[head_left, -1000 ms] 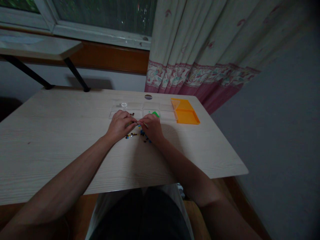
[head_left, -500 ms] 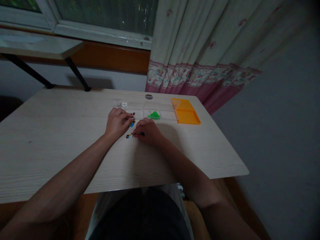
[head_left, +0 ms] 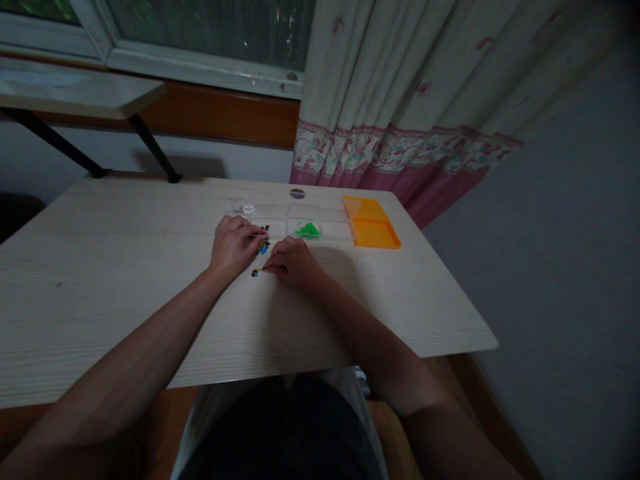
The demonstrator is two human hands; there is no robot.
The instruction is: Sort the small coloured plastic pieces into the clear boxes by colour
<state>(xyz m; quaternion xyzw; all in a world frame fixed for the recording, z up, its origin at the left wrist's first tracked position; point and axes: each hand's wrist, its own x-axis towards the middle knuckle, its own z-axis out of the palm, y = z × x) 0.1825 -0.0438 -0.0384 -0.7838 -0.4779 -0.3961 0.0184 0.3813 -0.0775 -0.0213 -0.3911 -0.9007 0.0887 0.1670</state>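
My left hand (head_left: pixel 234 245) rests on the pale wooden table (head_left: pixel 125 267), fingers curled and pinched on a small blue piece (head_left: pixel 263 249) at their tips. My right hand (head_left: pixel 295 261) lies beside it, fingers pressed down on tiny dark and coloured pieces (head_left: pixel 257 272) scattered on the table. Just behind both hands is a clear compartment tray (head_left: pixel 280 223); one compartment holds a heap of green pieces (head_left: pixel 308 231). Most of the small pieces are hidden under my right hand.
An orange tray lid (head_left: pixel 371 223) lies open at the tray's right end. A round cable hole (head_left: pixel 297 193) sits near the table's far edge. A curtain (head_left: pixel 400 100) hangs behind, a window and a shelf on black brackets (head_left: pixel 75 93) at the back left.
My hands have parted: the left moved back toward the clear tray with a blue piece, the right dropped to the table onto the loose pieces. The green heap is now uncovered.
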